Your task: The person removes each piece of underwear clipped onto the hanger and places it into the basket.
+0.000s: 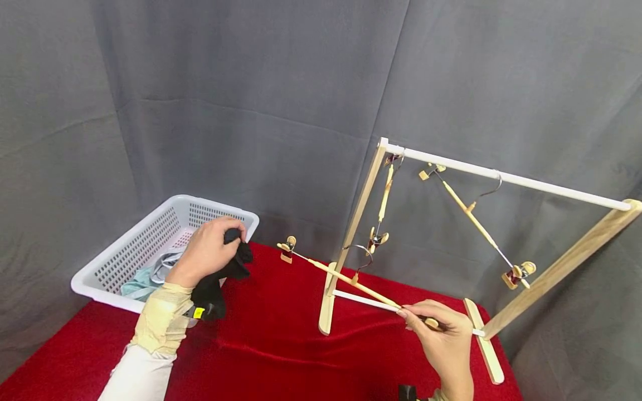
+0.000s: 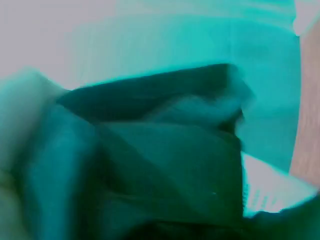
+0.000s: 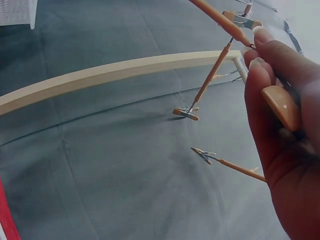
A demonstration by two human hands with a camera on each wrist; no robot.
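Observation:
My left hand point(image 1: 213, 248) pinches a piece of black cloth point(image 1: 236, 267) at the right side of a white plastic basket point(image 1: 95, 278). The cloth hangs down over the basket's near right edge and fills much of the left wrist view, blurred. What kind of garment it is cannot be made out. With my right hand point(image 1: 443, 328) I grip one end of a wooden clip hanger point(image 1: 351, 281), thumb and fingers around it by the clip. Its other clip point(image 1: 287, 249) points left, and its metal hook stands upward in the middle.
A wooden rack point(image 1: 361, 211) with a white top rail point(image 1: 531, 186) stands at the right. Two more clip hangers point(image 1: 386, 192) point(image 3: 212, 77) hang from the rail. Light blue and grey cloths point(image 1: 140, 284) lie in the basket. Red cloth point(image 1: 281, 351) covers the table.

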